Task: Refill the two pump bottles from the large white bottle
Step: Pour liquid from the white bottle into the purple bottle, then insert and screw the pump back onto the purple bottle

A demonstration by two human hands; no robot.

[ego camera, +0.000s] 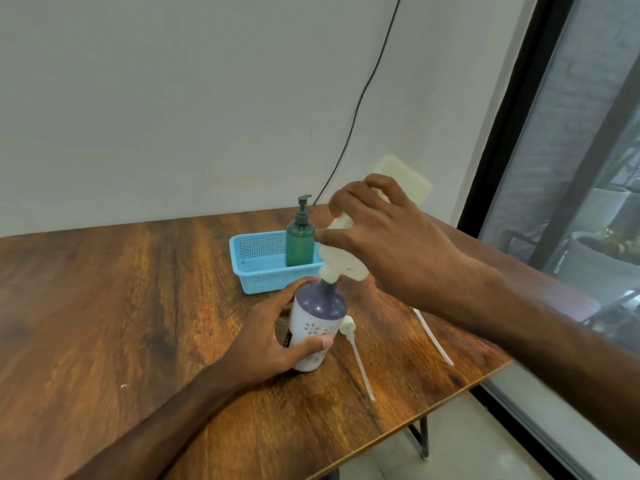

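on the wooden table [104, 306], head view, items as follows.

item: one lilac-topped pump bottle [318, 313], white-bodied with a flower pattern, stood upright near the right-hand edge, its mouth uncovered. it is gripped round the lower body by the left hand [270, 344], thumb laid across the near face, fingers wrapped behind.

item: one large white bottle [341, 258], upended and tilted, base raised toward the wall, neck brought down onto the mouth of the lilac-topped pump bottle. it is clasped about the middle by the right hand [391, 244], fingers curled over its upper side.

item: one green pump bottle [300, 242], pump fitted, stood upright in the right end of a blue basket [256, 261], which is set just behind the held bottles.

item: one white pump head [353, 344] with its long tube, laid flat just right of the lilac-topped pump bottle.

item: one second white tube [434, 337], laid further right, its upper end hidden under the right forearm.

item: one black cable [363, 91], run down the wall behind.

item: one window [571, 133], dark-framed, at the right.
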